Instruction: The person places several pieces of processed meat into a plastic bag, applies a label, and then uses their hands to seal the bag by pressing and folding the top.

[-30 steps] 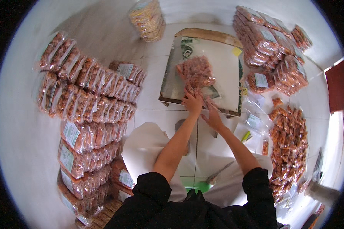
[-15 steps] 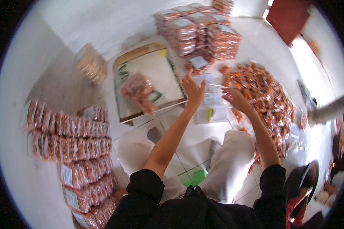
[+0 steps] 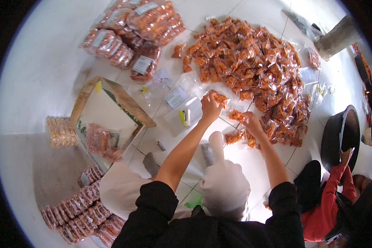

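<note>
My left hand (image 3: 211, 109) is closed on a small clear packet of orange-brown snacks (image 3: 221, 99). Just to its right, my right hand (image 3: 252, 123) pinches a similar snack packet (image 3: 236, 115) by one end. Both hands are over the near left edge of a large heap of such packets (image 3: 252, 53) spread on the floor. Left of my left hand, a yellow-green cutter-like tool (image 3: 183, 117) rests on clear plastic bags, beside a printed label sheet (image 3: 176, 96).
A cardboard box (image 3: 80, 101) with a partly filled bag (image 3: 101, 140) stands left. Large packed bundles (image 3: 149, 20) are stacked behind it; more rows (image 3: 78, 206) lie lower left. At right, a person in a red sleeve (image 3: 324, 211) reaches to a black tub (image 3: 339, 136).
My view has turned right, toward the heap. Both hands have moved from above the plastic bags to the heap, and each now holds a snack packet.
</note>
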`<action>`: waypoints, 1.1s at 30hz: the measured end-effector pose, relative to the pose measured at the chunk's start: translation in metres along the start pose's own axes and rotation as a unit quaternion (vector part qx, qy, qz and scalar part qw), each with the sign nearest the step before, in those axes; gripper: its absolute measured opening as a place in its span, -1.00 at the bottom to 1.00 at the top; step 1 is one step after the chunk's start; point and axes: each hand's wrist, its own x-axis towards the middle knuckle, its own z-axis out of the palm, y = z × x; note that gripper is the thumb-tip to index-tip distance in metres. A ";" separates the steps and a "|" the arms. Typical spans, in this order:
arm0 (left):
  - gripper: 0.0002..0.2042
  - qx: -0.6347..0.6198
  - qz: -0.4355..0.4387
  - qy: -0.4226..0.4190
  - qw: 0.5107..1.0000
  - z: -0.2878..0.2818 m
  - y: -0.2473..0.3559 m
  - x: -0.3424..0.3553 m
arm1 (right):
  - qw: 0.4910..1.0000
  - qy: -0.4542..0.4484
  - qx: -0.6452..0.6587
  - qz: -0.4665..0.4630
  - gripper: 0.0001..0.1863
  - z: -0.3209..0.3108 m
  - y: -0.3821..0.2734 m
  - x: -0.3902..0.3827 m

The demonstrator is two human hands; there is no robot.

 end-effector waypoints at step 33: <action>-0.60 -0.257 0.178 -0.040 0.949 -0.202 0.094 -0.022 | 0.670 -0.169 0.716 -0.099 -0.52 -0.045 -0.227 0.016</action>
